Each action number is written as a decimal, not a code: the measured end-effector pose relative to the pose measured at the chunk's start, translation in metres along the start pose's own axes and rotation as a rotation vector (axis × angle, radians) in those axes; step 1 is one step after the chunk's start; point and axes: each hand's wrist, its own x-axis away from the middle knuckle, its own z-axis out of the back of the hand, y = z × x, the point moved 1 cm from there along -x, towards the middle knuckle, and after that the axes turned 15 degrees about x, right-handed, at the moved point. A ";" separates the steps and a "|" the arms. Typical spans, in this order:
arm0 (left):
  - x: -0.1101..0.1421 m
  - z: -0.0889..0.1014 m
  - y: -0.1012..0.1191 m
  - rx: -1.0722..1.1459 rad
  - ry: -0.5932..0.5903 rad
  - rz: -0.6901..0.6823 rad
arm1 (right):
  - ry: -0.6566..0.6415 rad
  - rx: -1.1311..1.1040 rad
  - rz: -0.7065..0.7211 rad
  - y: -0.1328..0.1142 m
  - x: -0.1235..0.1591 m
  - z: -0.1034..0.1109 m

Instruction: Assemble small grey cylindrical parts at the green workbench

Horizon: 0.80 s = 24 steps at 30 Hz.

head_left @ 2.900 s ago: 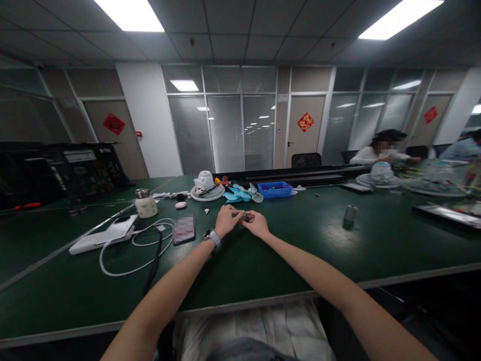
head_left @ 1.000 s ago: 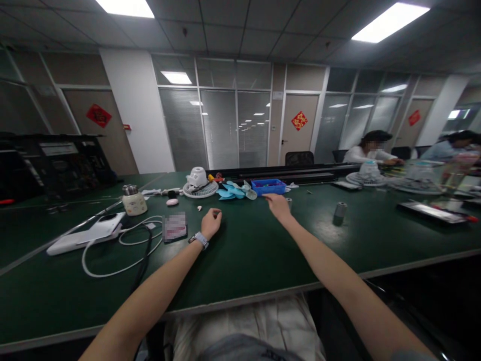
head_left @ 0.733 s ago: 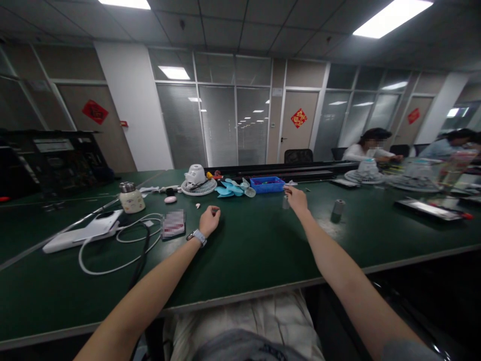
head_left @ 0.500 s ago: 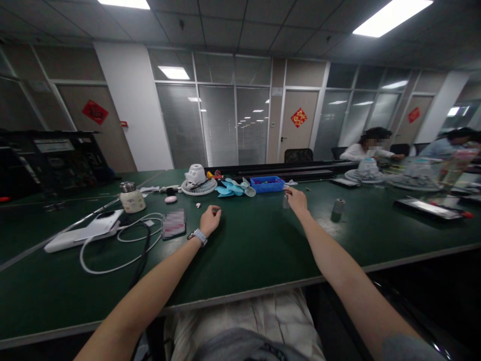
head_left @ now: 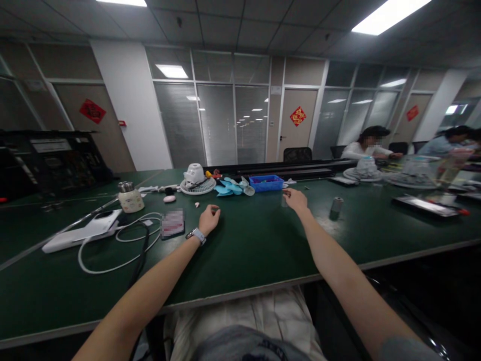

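My left hand [head_left: 209, 219] rests on the green table with its fingers loosely curled. A gap shows between thumb and fingertips, and I see nothing in it. Past it lie a small white earbud [head_left: 197, 204] and a pink oval case [head_left: 169, 199]. Farther right, my right hand [head_left: 296, 199] reaches forward, its fingers closed on the top of a small grey cylinder [head_left: 284, 202]. The fingers partly cover this cylinder. A similar metal cylinder [head_left: 336, 207] stands upright on the table to the right of that hand.
Behind the hands are a blue basket [head_left: 267, 186], light-blue fan blades [head_left: 228, 187] and a white fan [head_left: 194, 174]. To the left are a bottle [head_left: 131, 199], a phone [head_left: 173, 223], a looped white cable [head_left: 101, 272] and a power bank [head_left: 63, 242]. Other people sit far right.
The view has shifted very slightly. My left hand's fingertips look a little farther apart. My right hand stays at the grey cylinder.
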 end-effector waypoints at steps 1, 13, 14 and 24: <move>0.000 0.000 0.000 0.000 -0.002 0.000 | 0.004 -0.023 -0.002 0.001 0.000 -0.002; 0.005 0.001 0.009 0.027 0.006 -0.050 | -0.048 -0.251 -0.181 -0.015 0.008 -0.025; 0.007 0.001 0.013 0.030 0.002 -0.085 | -0.056 -0.302 -0.145 -0.029 0.013 -0.023; 0.023 -0.013 0.054 0.187 -0.036 -0.315 | -0.192 -0.753 0.322 -0.164 0.077 -0.026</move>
